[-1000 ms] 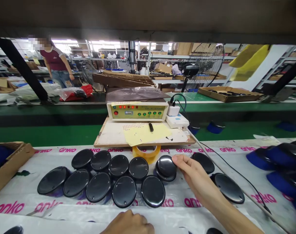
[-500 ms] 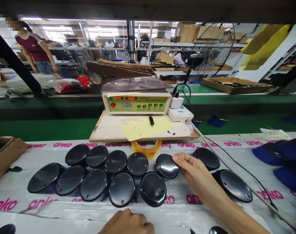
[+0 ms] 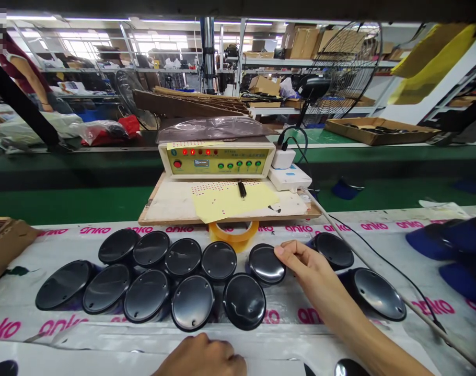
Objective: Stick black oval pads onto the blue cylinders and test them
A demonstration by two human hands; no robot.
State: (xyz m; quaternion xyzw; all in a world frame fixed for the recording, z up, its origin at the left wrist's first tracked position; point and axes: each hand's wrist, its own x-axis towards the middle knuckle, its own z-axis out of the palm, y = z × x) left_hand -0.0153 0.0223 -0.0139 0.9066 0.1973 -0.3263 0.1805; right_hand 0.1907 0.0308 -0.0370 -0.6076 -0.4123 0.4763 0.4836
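Since a second ago our view is tipping downward, while our right hand [image 3: 314, 274] is staying at the same glossy black disc [image 3: 266, 263], fingers [image 3: 287, 252] pinching its right rim on the counter [image 3: 320, 313]. We are judging that this disc is being lined up with its two rows of smooth round neighbours [image 3: 183, 258]; nudging it calls for a light push over the slippery plastic sheet. Our left hand [image 3: 200, 357] is resting curled at the near edge.
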